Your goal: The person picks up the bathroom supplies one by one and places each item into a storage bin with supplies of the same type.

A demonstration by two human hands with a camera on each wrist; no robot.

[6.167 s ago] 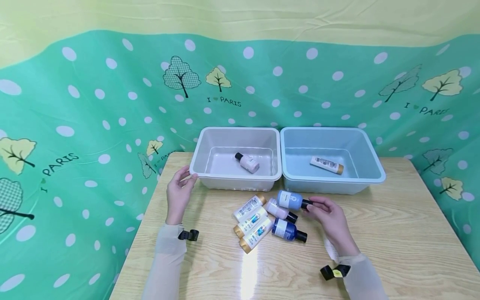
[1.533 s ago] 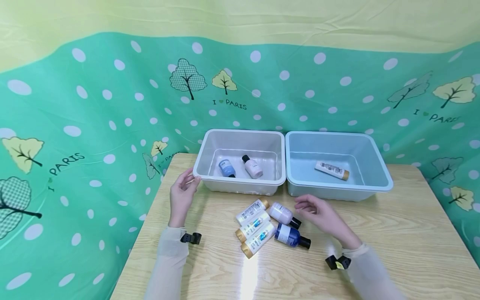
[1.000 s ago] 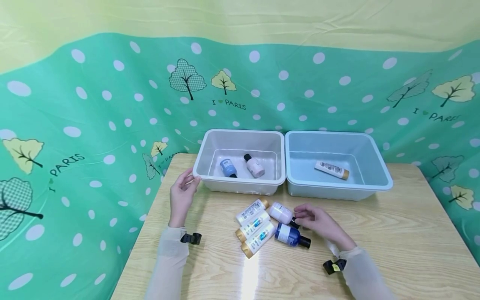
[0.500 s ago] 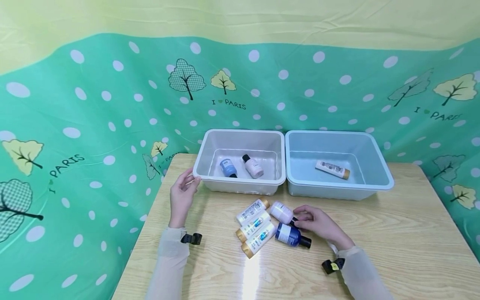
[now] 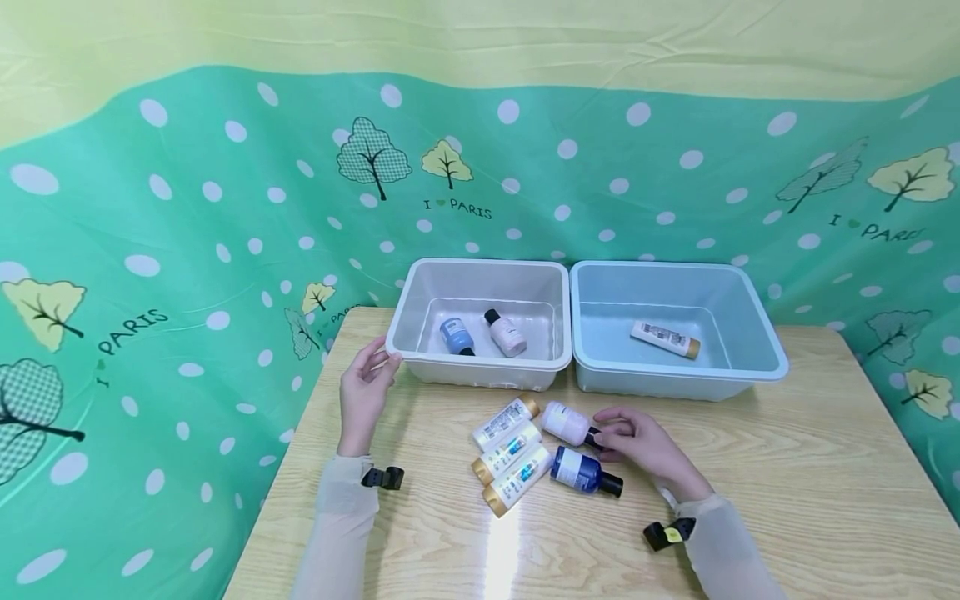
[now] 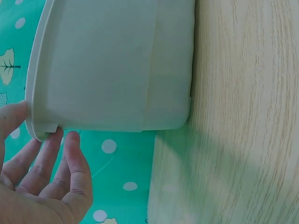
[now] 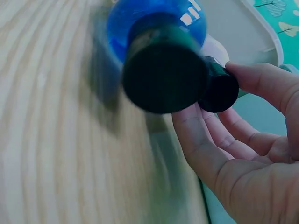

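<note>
My right hand (image 5: 643, 446) pinches the black cap of a pale lilac bottle (image 5: 566, 423) lying on the table. In the right wrist view, thumb and fingers (image 7: 196, 135) sit on either side of that cap (image 7: 219, 91). A dark blue bottle (image 5: 574, 469) with a black cap lies just in front of it and looms large in the right wrist view. With thumb and fingertips, my left hand (image 5: 363, 400) grips the front left corner of the grey bin (image 5: 480, 364). Inside that bin lie a light blue bottle (image 5: 455, 335) and a second lilac bottle (image 5: 507, 335).
Left of the bottles, three white tubes with gold caps (image 5: 517, 479) lie side by side on the wooden table (image 5: 427, 533). A light blue bin (image 5: 675, 377) stands against the grey one and holds one similar tube (image 5: 664, 339). A green patterned cloth (image 5: 247, 333) hangs behind.
The light blue bottle has gone from the table into the grey bin. My right hand has come to the lilac bottle's cap, and that bottle has shifted slightly rightward. My left hand stays at the rim.
</note>
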